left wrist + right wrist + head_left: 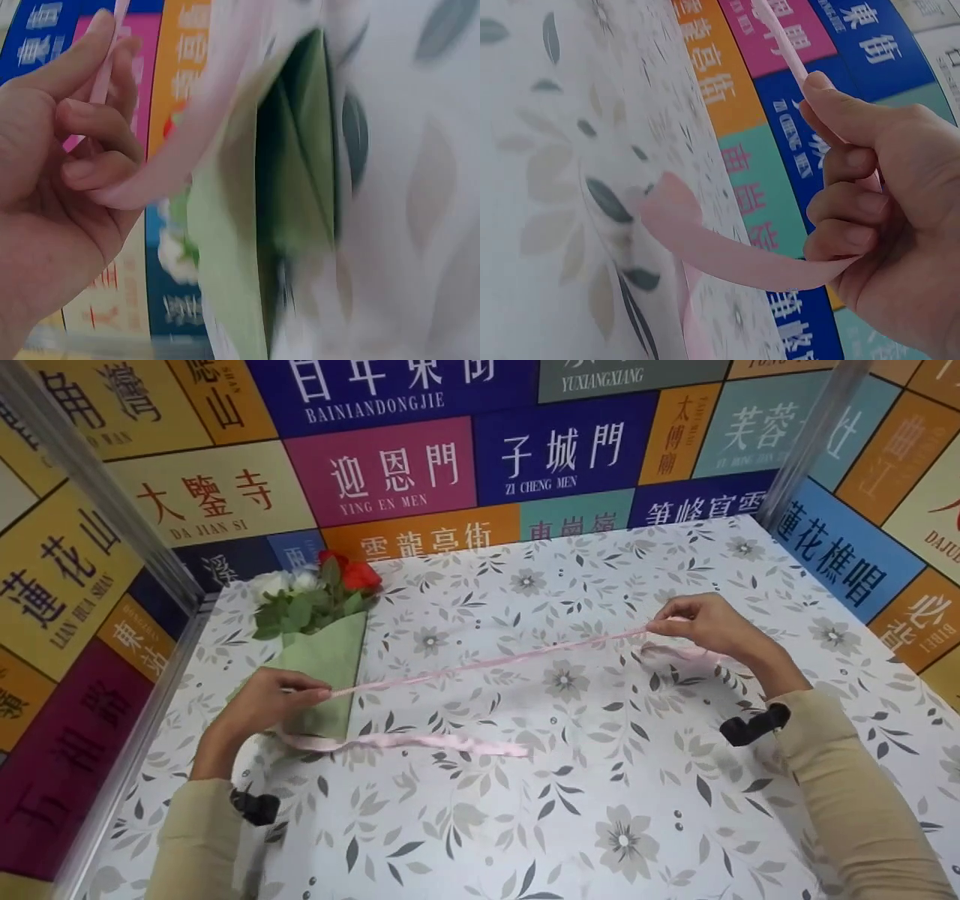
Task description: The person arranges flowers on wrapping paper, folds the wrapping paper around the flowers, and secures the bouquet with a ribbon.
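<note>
A pink ribbon is stretched taut above the table between my two hands. My left hand pinches one part of it just over the green paper wrap of a bouquet with red and white roses. My right hand pinches the other part at the right. A loose tail of the ribbon lies on the table below the left hand, another trails behind the right hand. In the left wrist view the fingers curl round the ribbon; in the right wrist view the ribbon loops under curled fingers.
The table has a white cloth with grey flower and leaf print. Walls with coloured signs close it in at the back, left and right. Metal posts stand at the far corners.
</note>
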`<state>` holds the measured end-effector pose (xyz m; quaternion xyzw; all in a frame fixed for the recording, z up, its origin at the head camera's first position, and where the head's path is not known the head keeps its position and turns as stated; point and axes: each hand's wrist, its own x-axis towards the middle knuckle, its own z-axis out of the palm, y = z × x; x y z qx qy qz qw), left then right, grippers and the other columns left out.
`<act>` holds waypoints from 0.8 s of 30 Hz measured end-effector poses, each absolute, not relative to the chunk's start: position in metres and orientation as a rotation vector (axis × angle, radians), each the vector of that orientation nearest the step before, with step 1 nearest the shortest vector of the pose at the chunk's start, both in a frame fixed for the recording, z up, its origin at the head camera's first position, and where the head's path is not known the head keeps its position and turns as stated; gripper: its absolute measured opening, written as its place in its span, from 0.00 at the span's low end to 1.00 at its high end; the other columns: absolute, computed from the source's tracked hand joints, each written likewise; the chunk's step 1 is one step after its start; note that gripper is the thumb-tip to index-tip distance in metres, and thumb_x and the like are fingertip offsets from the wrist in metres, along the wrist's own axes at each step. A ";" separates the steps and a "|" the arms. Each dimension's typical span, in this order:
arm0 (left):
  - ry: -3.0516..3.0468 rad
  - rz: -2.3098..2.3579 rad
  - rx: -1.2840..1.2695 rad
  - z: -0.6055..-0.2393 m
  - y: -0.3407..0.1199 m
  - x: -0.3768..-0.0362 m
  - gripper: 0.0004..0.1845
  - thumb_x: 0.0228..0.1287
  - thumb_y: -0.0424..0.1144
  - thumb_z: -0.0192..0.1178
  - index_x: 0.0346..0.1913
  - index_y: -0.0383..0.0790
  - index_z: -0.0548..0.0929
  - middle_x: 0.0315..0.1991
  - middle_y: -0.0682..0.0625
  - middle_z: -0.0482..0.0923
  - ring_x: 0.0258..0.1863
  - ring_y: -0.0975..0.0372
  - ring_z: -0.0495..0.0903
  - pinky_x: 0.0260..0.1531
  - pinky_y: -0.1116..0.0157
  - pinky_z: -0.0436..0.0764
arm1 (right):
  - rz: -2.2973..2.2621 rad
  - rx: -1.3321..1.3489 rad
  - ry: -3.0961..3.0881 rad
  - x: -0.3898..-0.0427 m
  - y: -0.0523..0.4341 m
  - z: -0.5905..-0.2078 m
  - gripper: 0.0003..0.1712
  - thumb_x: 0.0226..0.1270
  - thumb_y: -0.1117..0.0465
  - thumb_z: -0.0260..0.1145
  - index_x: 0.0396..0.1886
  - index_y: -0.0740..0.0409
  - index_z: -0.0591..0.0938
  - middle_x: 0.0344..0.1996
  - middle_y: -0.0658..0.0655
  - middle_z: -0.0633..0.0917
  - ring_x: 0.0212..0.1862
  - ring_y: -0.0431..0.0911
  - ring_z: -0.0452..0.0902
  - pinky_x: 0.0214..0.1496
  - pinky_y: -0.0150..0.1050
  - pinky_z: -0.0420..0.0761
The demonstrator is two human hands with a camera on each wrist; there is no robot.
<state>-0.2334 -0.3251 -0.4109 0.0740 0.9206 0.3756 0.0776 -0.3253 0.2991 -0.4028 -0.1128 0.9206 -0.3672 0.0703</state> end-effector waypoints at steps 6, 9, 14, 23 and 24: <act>2.763 1.038 0.169 -0.410 -0.354 -0.222 0.20 0.66 0.53 0.66 0.50 0.42 0.89 0.48 0.42 0.86 0.42 0.61 0.83 0.40 0.62 0.82 | -1.023 -0.222 2.759 -0.325 0.331 -0.408 0.26 0.67 0.39 0.66 0.50 0.56 0.85 0.50 0.55 0.82 0.45 0.46 0.73 0.42 0.39 0.75; 2.780 0.957 0.150 -0.409 -0.365 -0.217 0.19 0.66 0.51 0.66 0.48 0.40 0.90 0.46 0.42 0.87 0.40 0.61 0.83 0.39 0.62 0.81 | -0.960 -0.189 2.740 -0.324 0.347 -0.414 0.29 0.67 0.38 0.66 0.53 0.57 0.85 0.49 0.56 0.83 0.44 0.48 0.73 0.40 0.39 0.75; 2.780 0.826 0.114 -0.406 -0.384 -0.213 0.18 0.67 0.50 0.66 0.47 0.38 0.90 0.44 0.41 0.88 0.39 0.61 0.81 0.36 0.63 0.77 | -0.864 -0.172 2.736 -0.323 0.369 -0.424 0.32 0.66 0.36 0.66 0.54 0.59 0.84 0.52 0.59 0.82 0.47 0.49 0.71 0.43 0.37 0.73; 2.790 0.648 0.019 -0.400 -0.410 -0.203 0.13 0.63 0.43 0.68 0.41 0.34 0.91 0.37 0.40 0.88 0.36 0.58 0.83 0.32 0.63 0.78 | -0.755 -0.093 2.750 -0.320 0.399 -0.434 0.32 0.65 0.36 0.67 0.49 0.61 0.85 0.34 0.51 0.81 0.37 0.44 0.72 0.34 0.35 0.71; 2.782 0.633 -0.006 -0.399 -0.412 -0.202 0.13 0.63 0.42 0.69 0.40 0.33 0.90 0.36 0.40 0.88 0.35 0.57 0.83 0.31 0.63 0.78 | -0.747 -0.064 2.749 -0.319 0.403 -0.434 0.32 0.64 0.35 0.67 0.48 0.60 0.86 0.35 0.52 0.82 0.38 0.45 0.72 0.35 0.36 0.71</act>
